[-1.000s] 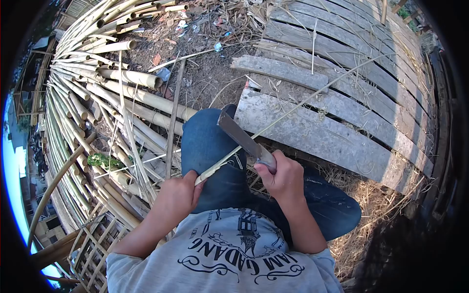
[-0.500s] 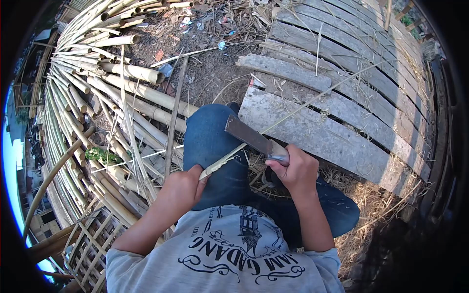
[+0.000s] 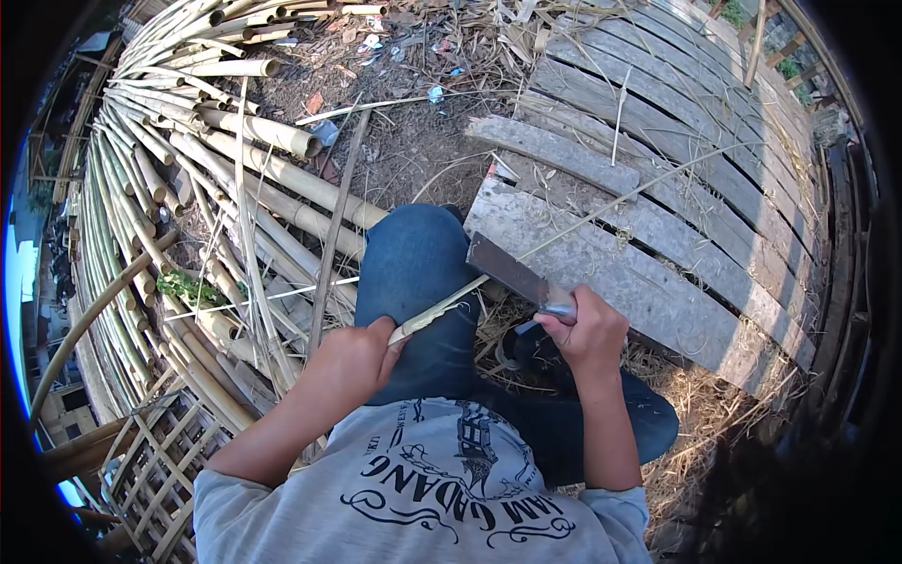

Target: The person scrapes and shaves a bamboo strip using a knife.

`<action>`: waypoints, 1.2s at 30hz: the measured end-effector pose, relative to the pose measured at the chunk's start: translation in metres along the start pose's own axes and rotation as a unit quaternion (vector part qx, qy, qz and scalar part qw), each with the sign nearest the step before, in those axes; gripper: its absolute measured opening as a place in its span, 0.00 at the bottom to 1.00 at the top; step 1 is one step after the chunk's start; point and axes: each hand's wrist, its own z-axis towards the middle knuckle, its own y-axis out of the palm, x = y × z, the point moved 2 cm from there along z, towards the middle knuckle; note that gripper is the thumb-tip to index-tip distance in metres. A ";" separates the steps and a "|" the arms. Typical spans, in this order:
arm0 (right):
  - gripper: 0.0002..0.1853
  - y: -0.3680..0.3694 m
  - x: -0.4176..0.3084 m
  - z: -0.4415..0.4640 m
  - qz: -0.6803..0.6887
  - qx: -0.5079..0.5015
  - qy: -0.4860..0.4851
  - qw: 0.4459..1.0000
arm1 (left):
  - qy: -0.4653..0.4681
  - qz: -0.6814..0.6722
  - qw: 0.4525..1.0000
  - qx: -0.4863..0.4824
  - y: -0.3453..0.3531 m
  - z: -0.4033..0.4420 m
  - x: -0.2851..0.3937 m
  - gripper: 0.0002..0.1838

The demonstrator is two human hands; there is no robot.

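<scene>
While the shirt (image 3: 432, 489) lay nearest, the two hands were apart in front of it. The left hand (image 3: 365, 355) was clamped on the near end of a pale strip (image 3: 427, 315), thumb along it, and the right hand (image 3: 594, 331) was closed round the handle of a knife (image 3: 507, 268). From that left grip, the strip slanted up and right across the jeans (image 3: 418, 254), passed under the blade and ran on over the platform (image 3: 658, 291). A small curled sliver stood off it, short of the blade. Whether the edge touched the strip could not be told.

A second earlier the blade had reached over the raised knee; now its tip was at the knee's right side, and the right hand had moved farther from the left. The left hand kept its hold.

Beside the folded leg, straw (image 3: 700, 404) covered the ground, and a lattice (image 3: 169, 461) stood at lower left. Farther off, a loose plank (image 3: 554, 155) rested on the platform, and poles (image 3: 272, 141) were heaped to the left.
</scene>
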 end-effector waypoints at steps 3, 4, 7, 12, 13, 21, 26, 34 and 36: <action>0.41 -0.004 0.003 -0.001 -0.015 0.000 -0.003 1.000 | -0.009 -0.008 1.000 -0.006 -0.001 0.000 0.000 0.14; 0.41 -0.004 0.004 0.000 -0.023 -0.008 -0.006 1.000 | -0.009 -0.008 1.000 -0.005 0.000 0.000 -0.001 0.14; 0.41 -0.004 0.007 0.000 -0.026 0.002 -0.009 1.000 | 0.008 -0.003 1.000 0.008 0.002 -0.001 -0.003 0.14; 0.42 -0.007 0.012 -0.001 -0.035 -0.001 -0.010 0.999 | 0.014 -0.006 1.000 0.007 0.000 -0.001 -0.003 0.14; 0.42 -0.008 0.013 -0.001 -0.042 -0.001 -0.010 0.999 | 0.014 -0.006 1.000 0.007 0.001 -0.002 -0.003 0.14; 0.38 -0.017 0.015 -0.002 -0.077 0.020 -0.022 0.997 | 0.016 0.002 1.000 0.005 0.002 0.000 -0.003 0.14; 0.31 -0.026 -0.022 0.000 -0.015 -0.017 0.005 1.000 | 0.011 0.009 1.000 0.013 0.001 0.000 0.000 0.13; 0.26 -0.007 -0.033 0.020 0.101 -0.083 0.028 0.991 | 0.007 0.013 1.000 0.019 0.000 -0.001 -0.002 0.12; 0.26 -0.008 -0.032 0.020 0.095 -0.091 0.034 0.991 | 0.012 0.012 1.000 0.017 0.001 0.000 -0.001 0.11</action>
